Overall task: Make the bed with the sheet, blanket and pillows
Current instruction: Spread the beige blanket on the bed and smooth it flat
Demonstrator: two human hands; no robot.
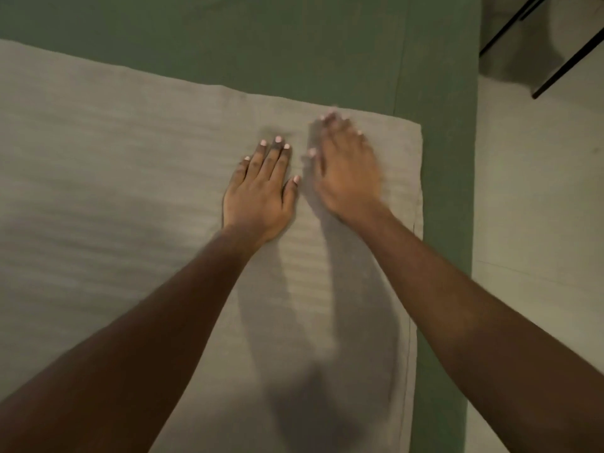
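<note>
A grey-beige striped blanket (114, 178) lies flat over a green sheet (261, 44) on the bed. Its far right corner sits near the bed's right side. My left hand (261, 188) presses flat on the blanket, fingers straight and together. My right hand (346, 171) lies just to its right, blurred, with straight fingers on or just above the blanket near that corner. Neither hand holds anything. No pillows are in view.
The green sheet runs bare along the bed's far part and down its right edge (447, 223). Pale floor (539, 256) lies to the right of the bed. A black metal frame (562, 60) stands at the top right.
</note>
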